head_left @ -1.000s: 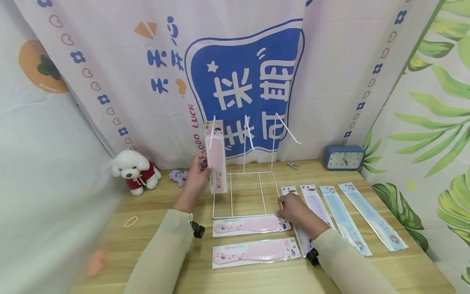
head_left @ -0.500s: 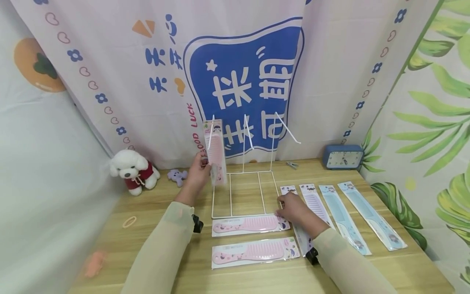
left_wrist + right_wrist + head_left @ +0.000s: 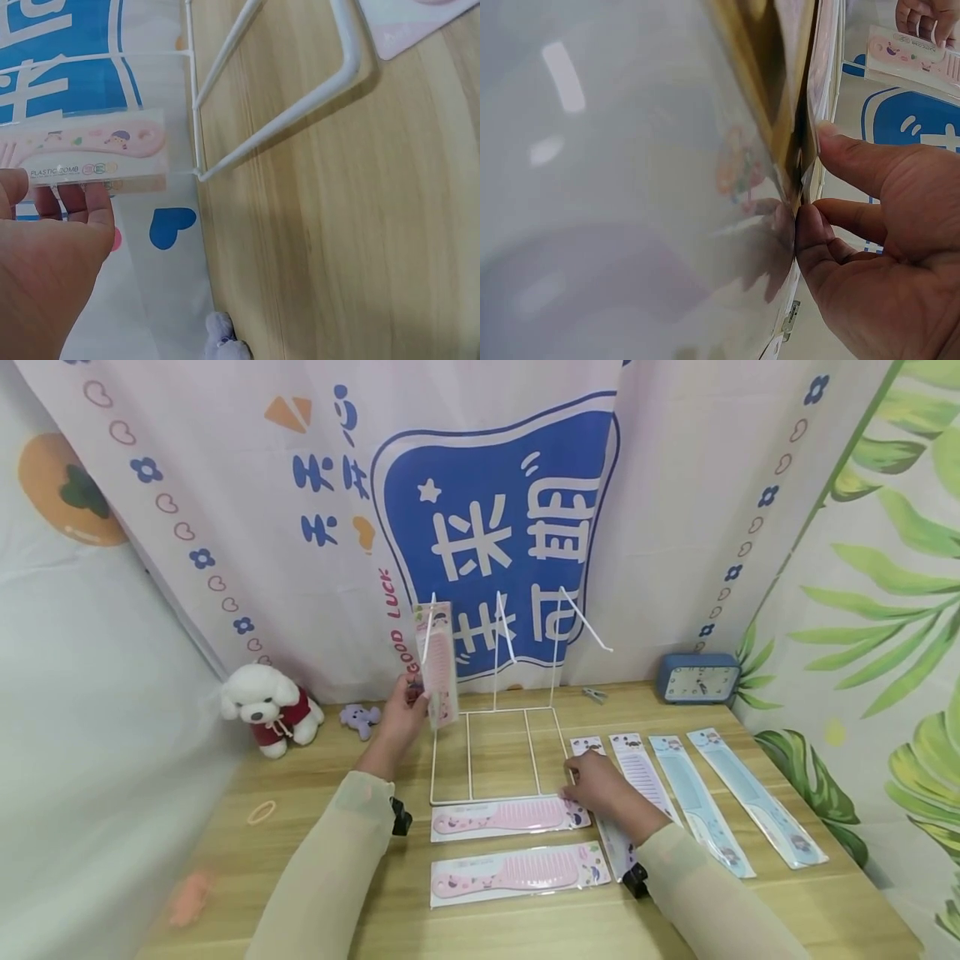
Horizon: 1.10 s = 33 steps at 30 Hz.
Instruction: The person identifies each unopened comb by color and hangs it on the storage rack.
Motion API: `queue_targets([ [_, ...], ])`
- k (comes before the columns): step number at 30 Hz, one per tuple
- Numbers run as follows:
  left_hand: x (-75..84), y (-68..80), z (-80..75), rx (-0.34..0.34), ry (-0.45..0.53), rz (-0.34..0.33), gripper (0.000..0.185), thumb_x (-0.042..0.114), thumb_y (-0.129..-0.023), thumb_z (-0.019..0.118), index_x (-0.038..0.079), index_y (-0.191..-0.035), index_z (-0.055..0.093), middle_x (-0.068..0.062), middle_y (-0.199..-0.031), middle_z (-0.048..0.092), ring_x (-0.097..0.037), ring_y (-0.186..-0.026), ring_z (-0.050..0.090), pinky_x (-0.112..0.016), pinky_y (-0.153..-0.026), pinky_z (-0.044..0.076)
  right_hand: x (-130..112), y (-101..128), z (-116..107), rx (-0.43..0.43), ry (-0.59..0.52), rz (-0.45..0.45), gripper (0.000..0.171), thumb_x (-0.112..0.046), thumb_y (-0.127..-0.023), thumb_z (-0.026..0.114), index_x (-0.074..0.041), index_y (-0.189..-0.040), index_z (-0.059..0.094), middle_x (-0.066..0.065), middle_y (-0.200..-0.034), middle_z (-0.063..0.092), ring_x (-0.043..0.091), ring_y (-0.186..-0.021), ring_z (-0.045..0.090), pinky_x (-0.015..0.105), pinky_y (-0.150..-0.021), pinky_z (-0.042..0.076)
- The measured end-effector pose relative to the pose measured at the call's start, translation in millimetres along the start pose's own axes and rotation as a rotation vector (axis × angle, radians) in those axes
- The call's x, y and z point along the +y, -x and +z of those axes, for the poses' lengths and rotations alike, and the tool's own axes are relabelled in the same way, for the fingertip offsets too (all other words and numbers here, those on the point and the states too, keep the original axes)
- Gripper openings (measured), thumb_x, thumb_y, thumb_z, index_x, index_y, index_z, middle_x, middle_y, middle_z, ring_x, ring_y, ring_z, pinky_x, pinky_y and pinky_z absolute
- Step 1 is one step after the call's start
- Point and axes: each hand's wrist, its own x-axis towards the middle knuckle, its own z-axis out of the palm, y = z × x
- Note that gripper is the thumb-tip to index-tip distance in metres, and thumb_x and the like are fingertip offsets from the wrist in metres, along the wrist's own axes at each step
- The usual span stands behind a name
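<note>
A packaged pink comb (image 3: 437,660) hangs upright at the left hook of a white wire rack (image 3: 469,756). My left hand (image 3: 401,714) pinches its edge between thumb and fingers; the left wrist view shows the clear pack (image 3: 112,142) with the comb's handle end past my fingers, and another layer behind it. My right hand (image 3: 600,783) holds the rack's base at its front right corner, fingertips partly hidden. Under that hand lies a packaged purple comb (image 3: 618,853). Two packaged pink combs, a nearer one (image 3: 517,872) and a farther one (image 3: 510,817), lie before the rack.
Another purple comb pack (image 3: 647,777) and two blue ones, the inner (image 3: 697,802) and the outer (image 3: 757,797), lie to the right. Behind are a blue clock (image 3: 699,679) and a metal clip (image 3: 595,695). A plush dog (image 3: 270,710) and hair band (image 3: 262,812) are at left.
The lower end of the hanging comb pack has risen and tilted back, with my left hand moving slightly with it. My right hand has stayed at the rack's corner.
</note>
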Motion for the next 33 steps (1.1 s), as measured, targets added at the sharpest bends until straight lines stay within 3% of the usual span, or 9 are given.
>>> queue_targets([
  [3,-2.8,3.9,-1.7,0.042,-0.031,-0.001,0.031,0.017,-0.113,0.057,0.008,-0.141,0.049,-0.020,-0.134,0.061,-0.033,-0.122,0.062,-0.042,-0.105,0.058,0.3,-0.2,0.3,0.001,-0.003,-0.001,0.050,-0.020,-0.095,0.086,0.001,-0.138,0.072,0.021,-0.127,0.075,0.028,-0.111,0.070,0.052,-0.104,0.060],
  [6,-6.5,11.8,-4.9,0.094,-0.056,0.004,0.028,0.019,-0.110,0.062,0.004,-0.133,0.053,-0.015,-0.121,0.062,-0.026,-0.108,0.059,-0.031,-0.091,0.054,-0.5,0.5,1.0,-0.003,-0.014,0.007,0.051,-0.020,-0.095,0.086,0.001,-0.140,0.071,0.022,-0.128,0.074,0.031,-0.114,0.070,0.053,-0.106,0.059],
  [9,-8.0,22.2,-7.5,0.095,-0.076,-0.003,0.025,0.022,-0.108,0.067,0.004,-0.124,0.058,-0.010,-0.116,0.062,-0.021,-0.104,0.058,-0.025,-0.086,0.051,-0.7,1.5,1.4,-0.001,-0.013,0.013,0.052,-0.020,-0.095,0.086,0.002,-0.139,0.071,0.021,-0.128,0.074,0.030,-0.114,0.070,0.053,-0.106,0.059],
  [12,-5.8,36.6,-7.8,-0.001,-0.093,0.020,0.023,0.022,-0.107,0.071,0.005,-0.119,0.062,-0.011,-0.114,0.065,-0.022,-0.102,0.059,-0.027,-0.085,0.052,-0.6,1.8,1.4,0.002,-0.004,0.013,0.051,-0.020,-0.094,0.087,0.002,-0.138,0.072,0.021,-0.126,0.074,0.029,-0.112,0.070,0.053,-0.105,0.059],
  [15,-0.5,56.8,-3.8,-0.161,-0.144,0.080,0.020,0.018,-0.104,0.075,0.007,-0.118,0.064,-0.010,-0.112,0.068,-0.022,-0.099,0.063,-0.029,-0.084,0.058,-0.9,1.8,1.1,0.003,-0.001,0.011,0.051,-0.020,-0.094,0.087,0.002,-0.138,0.072,0.021,-0.126,0.074,0.029,-0.111,0.070,0.053,-0.105,0.059],
  [20,8.7,100.0,13.7,-0.417,-0.259,0.213,0.023,0.013,-0.097,0.082,0.011,-0.115,0.069,-0.005,-0.108,0.071,-0.021,-0.101,0.069,-0.035,-0.091,0.064,-2.1,2.6,-0.5,0.002,-0.004,0.016,0.051,-0.019,-0.094,0.086,0.002,-0.139,0.071,0.022,-0.127,0.074,0.030,-0.112,0.070,0.054,-0.106,0.059],
  [23,4.5,124.5,26.3,-0.536,-0.323,0.273,0.028,0.017,-0.094,0.086,0.010,-0.116,0.070,-0.006,-0.109,0.072,-0.024,-0.105,0.069,-0.042,-0.098,0.063,-2.7,3.4,-1.5,0.002,-0.002,0.013,0.050,-0.019,-0.094,0.086,0.002,-0.137,0.072,0.020,-0.123,0.074,0.028,-0.108,0.069,0.052,-0.103,0.060],
  [27,-7.0,151.8,38.7,-0.642,-0.465,0.347,0.037,0.021,-0.091,0.091,0.009,-0.121,0.073,-0.004,-0.113,0.074,-0.018,-0.107,0.068,-0.038,-0.098,0.062,-2.5,2.8,-1.5,0.006,0.003,0.000,0.048,-0.019,-0.094,0.086,0.002,-0.136,0.073,0.019,-0.118,0.075,0.027,-0.104,0.068,0.051,-0.101,0.060],
  [33,-14.1,178.2,46.0,-0.691,-0.737,0.484,0.050,0.031,-0.086,0.095,0.015,-0.127,0.072,0.006,-0.119,0.072,-0.006,-0.111,0.063,-0.030,-0.102,0.058,-2.7,2.4,0.2,0.005,0.005,0.012,0.052,-0.020,-0.095,0.086,0.003,-0.139,0.071,0.023,-0.128,0.074,0.033,-0.117,0.069,0.054,-0.108,0.058],
])
